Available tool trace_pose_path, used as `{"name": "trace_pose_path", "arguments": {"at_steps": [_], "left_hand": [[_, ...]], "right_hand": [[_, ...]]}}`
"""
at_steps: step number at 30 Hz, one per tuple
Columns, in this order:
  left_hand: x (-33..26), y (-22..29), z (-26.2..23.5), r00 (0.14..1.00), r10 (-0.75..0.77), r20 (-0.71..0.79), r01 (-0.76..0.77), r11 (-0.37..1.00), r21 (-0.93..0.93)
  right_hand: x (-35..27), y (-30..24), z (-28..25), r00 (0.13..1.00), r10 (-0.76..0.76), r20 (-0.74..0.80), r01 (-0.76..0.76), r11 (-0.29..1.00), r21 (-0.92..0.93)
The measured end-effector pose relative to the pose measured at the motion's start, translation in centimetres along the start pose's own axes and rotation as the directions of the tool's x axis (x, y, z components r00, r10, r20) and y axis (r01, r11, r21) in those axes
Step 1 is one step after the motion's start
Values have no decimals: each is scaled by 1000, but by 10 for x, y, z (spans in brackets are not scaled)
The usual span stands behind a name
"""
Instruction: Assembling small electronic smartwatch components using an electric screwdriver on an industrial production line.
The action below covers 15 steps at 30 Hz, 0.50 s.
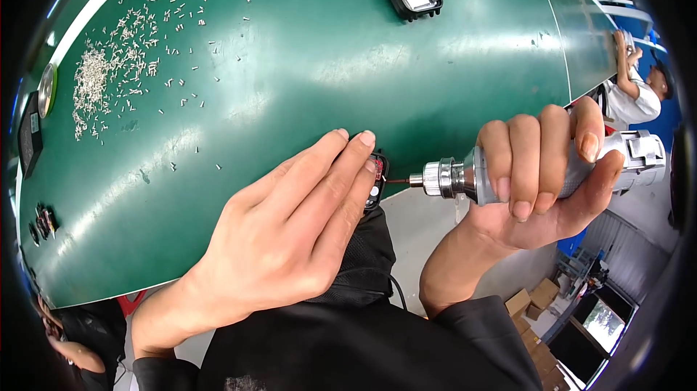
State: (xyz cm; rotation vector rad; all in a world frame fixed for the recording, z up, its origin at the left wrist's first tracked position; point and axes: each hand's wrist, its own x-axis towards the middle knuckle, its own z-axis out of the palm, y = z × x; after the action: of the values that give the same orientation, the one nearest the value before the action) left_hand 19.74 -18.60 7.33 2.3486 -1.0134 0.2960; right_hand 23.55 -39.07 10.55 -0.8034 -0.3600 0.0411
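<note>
My right hand (537,173) is wrapped round a grey and silver electric screwdriver (449,177), held almost level. Its thin bit points left and reaches a small black device case (382,172) with a red circuit board inside, at the table's near edge. My left hand (287,220) holds this case, fingers together across its left side and hiding much of it; the thumb is out of sight. Whether a screw sits at the bit's tip is too small to tell.
A similar open black case (411,0) with a red board lies at the far side of the green table (305,93). Many loose small screws (94,79) are heaped and scattered at the left. Dark small parts (43,224) lie near the left edge. Other people (635,97) are at right and lower left.
</note>
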Motion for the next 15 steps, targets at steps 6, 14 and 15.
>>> {"name": "trace_pose_path", "arguments": {"at_steps": [6, 14, 15], "left_hand": [[0, 6, -4, 994, -78, 75, 82, 995, -52], [-1, 8, 0, 998, -68, 18, 68, 997, -37], [0, 9, 0, 997, -72, 20, 72, 997, -27]], "right_hand": [[-5, 6, -2, 999, 25, 48, -29, 995, 97], [-5, 5, 3, 996, 33, 86, -41, 995, 92], [-5, 4, 2, 996, 33, 84, -41, 995, 91]]}}
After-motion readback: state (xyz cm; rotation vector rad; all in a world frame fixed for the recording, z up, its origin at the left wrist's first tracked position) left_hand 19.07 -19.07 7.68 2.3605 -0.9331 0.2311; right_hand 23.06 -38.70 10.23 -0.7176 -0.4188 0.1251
